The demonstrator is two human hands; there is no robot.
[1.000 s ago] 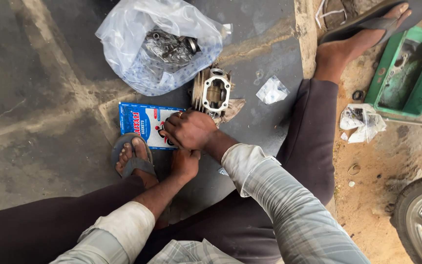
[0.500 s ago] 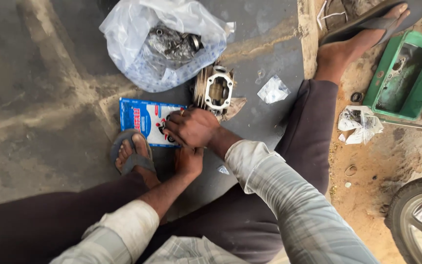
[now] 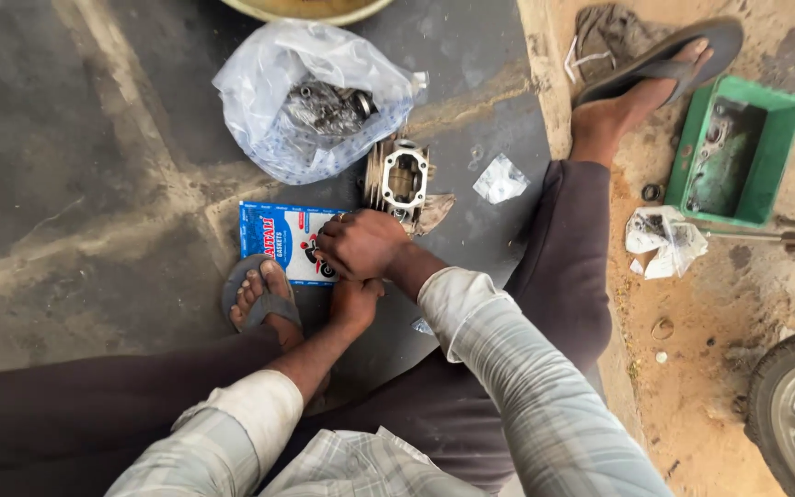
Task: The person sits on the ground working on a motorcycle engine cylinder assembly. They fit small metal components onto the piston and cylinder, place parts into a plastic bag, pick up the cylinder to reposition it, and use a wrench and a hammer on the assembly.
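Pressing down on the blue packet [image 3: 280,236], the right hand [image 3: 361,244] has stayed put, its grip unclear, covering the left hand [image 3: 353,304], engine cylinder [image 3: 399,179] just beyond.

From my hands [image 3: 361,253] I see open dark floor [image 3: 75,184] from eight to ten o'clock, while the clear bag of parts [image 3: 310,101] blocks eleven, the metal cylinder block [image 3: 399,179] crowds twelve, and my sandalled foot [image 3: 259,293] sits close at eight.
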